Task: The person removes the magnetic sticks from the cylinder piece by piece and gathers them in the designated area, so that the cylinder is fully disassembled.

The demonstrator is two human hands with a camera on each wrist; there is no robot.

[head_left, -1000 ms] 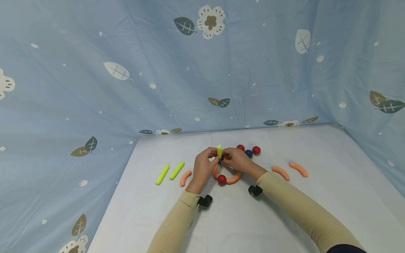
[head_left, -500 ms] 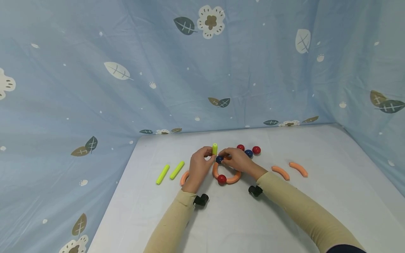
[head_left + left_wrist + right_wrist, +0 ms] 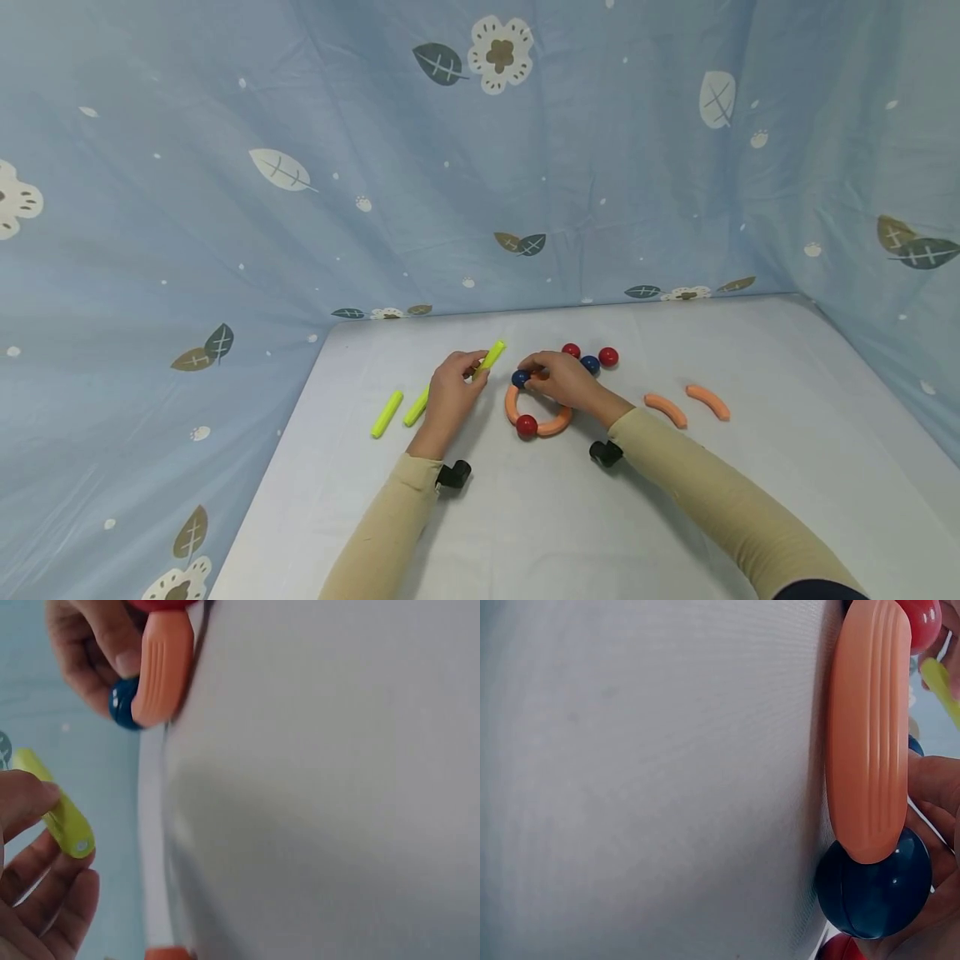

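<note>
My left hand [image 3: 450,392] pinches a yellow-green rod [image 3: 491,357] between thumb and fingers, tilted in the air; its end with a small silvery disc shows in the left wrist view. On the table lies a ring of orange curved pieces [image 3: 555,422] joined by balls. A red ball [image 3: 527,427] sits at its front and a dark blue ball [image 3: 521,379] at its back left. My right hand [image 3: 566,379] pinches that blue ball and covers the ring's back right. Another blue ball [image 3: 874,883] shows in the right wrist view, at the end of an orange curved piece [image 3: 870,735].
Behind my right hand lie red balls [image 3: 608,357] and a blue ball [image 3: 590,364]. Two loose orange curved pieces [image 3: 665,411] lie to the right. Two yellow-green rods [image 3: 387,414] lie at left, one partly hidden by my left hand. A patterned blue curtain [image 3: 480,167] surrounds the table.
My left hand has moved left, away from the blue ball, with the yellow-green rod, which has gone from upright to tilted. My right hand has stayed at the ring.
</note>
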